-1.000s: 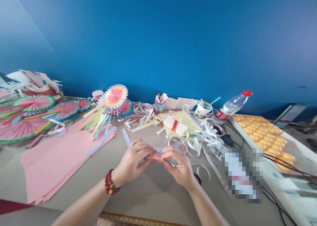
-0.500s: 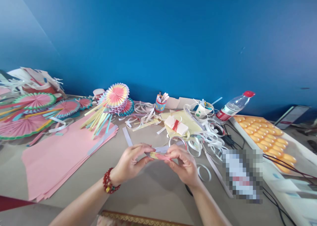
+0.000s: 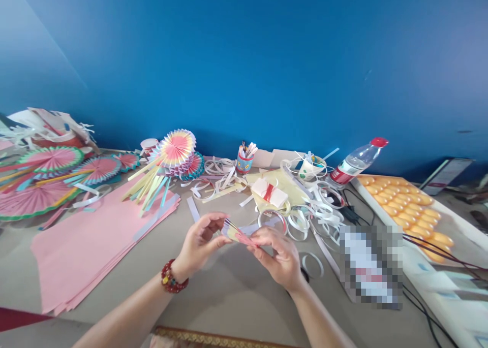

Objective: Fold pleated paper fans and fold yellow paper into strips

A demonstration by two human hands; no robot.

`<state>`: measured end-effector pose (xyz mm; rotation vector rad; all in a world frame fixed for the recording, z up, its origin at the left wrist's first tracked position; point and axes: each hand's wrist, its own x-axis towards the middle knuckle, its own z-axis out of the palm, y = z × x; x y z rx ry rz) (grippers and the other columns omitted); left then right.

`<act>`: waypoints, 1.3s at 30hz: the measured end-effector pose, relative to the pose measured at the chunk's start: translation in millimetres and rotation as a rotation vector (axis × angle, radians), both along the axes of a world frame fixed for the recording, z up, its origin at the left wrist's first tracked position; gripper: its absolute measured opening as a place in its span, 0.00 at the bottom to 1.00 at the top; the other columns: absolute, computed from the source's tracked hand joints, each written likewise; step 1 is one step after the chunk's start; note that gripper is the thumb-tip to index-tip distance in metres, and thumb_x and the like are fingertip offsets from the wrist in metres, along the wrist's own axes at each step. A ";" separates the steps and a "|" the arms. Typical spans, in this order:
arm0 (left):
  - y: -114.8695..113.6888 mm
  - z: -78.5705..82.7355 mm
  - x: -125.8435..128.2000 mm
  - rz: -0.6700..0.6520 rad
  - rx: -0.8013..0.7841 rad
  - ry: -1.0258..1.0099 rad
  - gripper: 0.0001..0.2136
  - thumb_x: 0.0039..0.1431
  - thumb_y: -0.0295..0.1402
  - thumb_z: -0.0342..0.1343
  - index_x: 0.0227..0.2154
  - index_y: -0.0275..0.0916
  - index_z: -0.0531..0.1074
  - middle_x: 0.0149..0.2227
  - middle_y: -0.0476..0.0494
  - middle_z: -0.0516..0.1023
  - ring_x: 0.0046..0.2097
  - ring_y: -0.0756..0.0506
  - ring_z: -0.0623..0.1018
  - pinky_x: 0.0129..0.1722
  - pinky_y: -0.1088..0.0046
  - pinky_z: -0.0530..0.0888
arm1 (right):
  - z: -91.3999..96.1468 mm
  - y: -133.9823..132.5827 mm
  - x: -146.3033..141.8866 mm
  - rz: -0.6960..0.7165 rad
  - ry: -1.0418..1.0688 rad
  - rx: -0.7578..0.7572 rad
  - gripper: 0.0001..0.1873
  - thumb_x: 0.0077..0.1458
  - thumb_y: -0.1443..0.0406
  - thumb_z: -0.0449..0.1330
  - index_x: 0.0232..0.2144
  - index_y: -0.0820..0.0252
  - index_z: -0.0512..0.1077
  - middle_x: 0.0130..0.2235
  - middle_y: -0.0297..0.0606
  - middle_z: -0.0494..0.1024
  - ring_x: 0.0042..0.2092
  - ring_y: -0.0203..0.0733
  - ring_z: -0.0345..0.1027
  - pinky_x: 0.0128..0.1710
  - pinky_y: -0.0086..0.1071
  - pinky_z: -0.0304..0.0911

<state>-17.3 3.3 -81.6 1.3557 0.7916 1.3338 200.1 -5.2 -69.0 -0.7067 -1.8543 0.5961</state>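
Person's right hand (image 3: 280, 256) has some pleated paper (image 3: 238, 234) pinched at the pink end, left hand (image 3: 202, 241) right by the fanned-out end. Pink sheets (image 3: 91, 241) pile up left, red-capped bottle (image 3: 358, 162) sits back right.

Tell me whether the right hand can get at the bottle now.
Probably not readily: the right hand pinches the folded paper, and curled white strips lie between that hand and the bottle.

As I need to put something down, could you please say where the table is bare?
The table is bare between the forearms, nearer than the pleated paper, and between the pink sheets and left forearm. Beyond the right hand, white paper strips and a bottle crowd it; paper fans crowd the far left.
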 end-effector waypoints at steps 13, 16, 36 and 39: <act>-25.3 2.3 33.5 -0.474 -0.361 -0.543 0.26 0.50 0.48 0.67 0.50 0.42 0.76 0.58 0.37 0.72 0.62 0.34 0.67 0.61 0.54 0.64 | -17.7 -8.1 -10.4 -0.351 -0.073 0.141 0.15 0.57 0.75 0.59 0.44 0.54 0.70 0.39 0.39 0.77 0.42 0.43 0.72 0.43 0.36 0.67; -23.6 1.6 29.7 -0.308 -0.443 -0.485 0.16 0.52 0.35 0.68 0.44 0.40 0.78 0.49 0.40 0.79 0.54 0.38 0.76 0.58 0.59 0.69 | -18.4 -8.9 -13.0 -0.302 -0.087 0.116 0.15 0.57 0.73 0.61 0.44 0.53 0.69 0.39 0.39 0.77 0.42 0.44 0.72 0.44 0.37 0.67; -4.6 -9.5 8.5 -0.400 -0.525 -0.533 0.19 0.57 0.46 0.62 0.41 0.33 0.78 0.37 0.36 0.82 0.40 0.39 0.80 0.42 0.60 0.77 | -10.1 1.5 -4.5 -0.100 0.505 -0.646 0.17 0.55 0.58 0.66 0.47 0.54 0.72 0.44 0.39 0.78 0.44 0.43 0.73 0.42 0.33 0.71; -4.2 -11.9 12.5 -0.309 -0.541 -0.540 0.14 0.52 0.39 0.67 0.37 0.33 0.79 0.35 0.40 0.82 0.38 0.43 0.80 0.41 0.64 0.77 | -10.5 0.0 -5.8 -0.087 0.489 -0.619 0.18 0.56 0.59 0.65 0.48 0.54 0.70 0.43 0.40 0.79 0.43 0.43 0.74 0.41 0.33 0.71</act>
